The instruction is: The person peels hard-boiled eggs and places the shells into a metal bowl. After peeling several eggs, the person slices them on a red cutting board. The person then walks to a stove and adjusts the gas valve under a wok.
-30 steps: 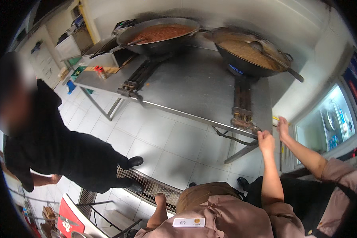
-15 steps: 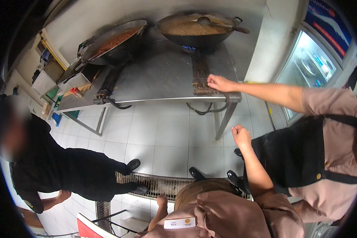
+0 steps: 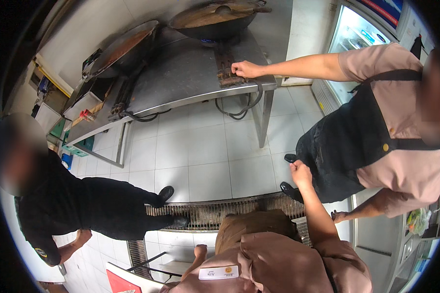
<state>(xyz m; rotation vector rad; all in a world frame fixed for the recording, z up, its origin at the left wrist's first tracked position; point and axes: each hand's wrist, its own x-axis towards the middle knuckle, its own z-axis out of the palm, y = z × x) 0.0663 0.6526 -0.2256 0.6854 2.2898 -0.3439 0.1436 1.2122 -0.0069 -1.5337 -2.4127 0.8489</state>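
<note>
My right hand (image 3: 301, 173) is raised in front of me, its fingers curled in loosely, and nothing shows in it. It hangs over the tiled floor, apart from the black apron (image 3: 338, 146) of a co-worker at my right. Low by my side is my left hand (image 3: 200, 251), small in view, its fingers mostly hidden. That co-worker's hand (image 3: 247, 69) touches the burner valves (image 3: 226, 73) at the front edge of a steel table (image 3: 181, 83). Behind the valves a large wok (image 3: 215, 30) of brown food sits over a blue flame, with a ladle (image 3: 239, 9) resting in it.
A second wok (image 3: 124, 51) of reddish food leans at the table's left. A person in black (image 3: 107, 205) stands at my left. Across the floor runs a drain grate (image 3: 195, 215). A glass-door fridge (image 3: 357, 34) stands at the back right, hoses (image 3: 254, 100) dangle below the table.
The view has shifted, so the table and woks sit higher and further left. More of the right-hand co-worker shows, the hand still on the valves. My right hand stays raised and curled.
</note>
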